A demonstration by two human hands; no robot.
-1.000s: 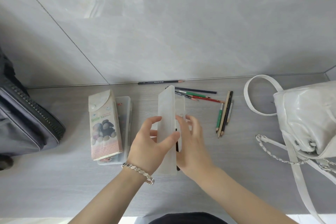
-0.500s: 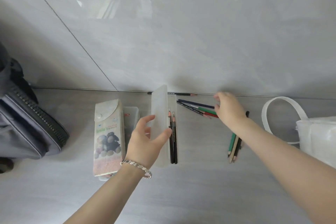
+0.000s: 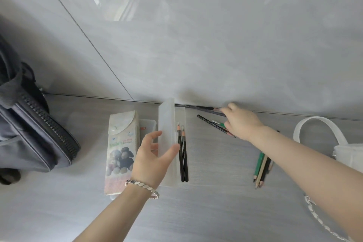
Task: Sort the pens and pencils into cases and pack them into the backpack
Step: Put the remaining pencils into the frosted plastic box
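Your left hand [image 3: 152, 161] grips the hinged lid [image 3: 167, 122] of the translucent white plastic pencil case [image 3: 181, 181]. The thumb presses the lid's right face and the fingers [image 3: 155, 135] curl round its left face, holding the lid upright on edge.

Two black pencils [image 3: 183, 153] lie side by side in the case's tray, touching. Their long axis runs away from you and the sharpened tips point at the grey wall.

Your right hand [image 3: 240, 124] lies palm down over the loose pencils near the wall. One finger reaches to the dark pencil [image 3: 196, 106] lying along the wall joint. The other fingers are hidden under the hand, so you cannot tell whether they pinch anything.

A black pencil [image 3: 211, 123] slants out from under that hand, its long axis diagonal.

A bundle of green, tan and black pencils [image 3: 262, 169] lies on the grey bench [image 3: 216, 212] beside your right forearm, tips pointing toward you.

The printed cardboard-look pencil case with bears [image 3: 121, 151] lies just left of the translucent case. The grey zippered backpack [image 3: 35, 139] stands at the far left.
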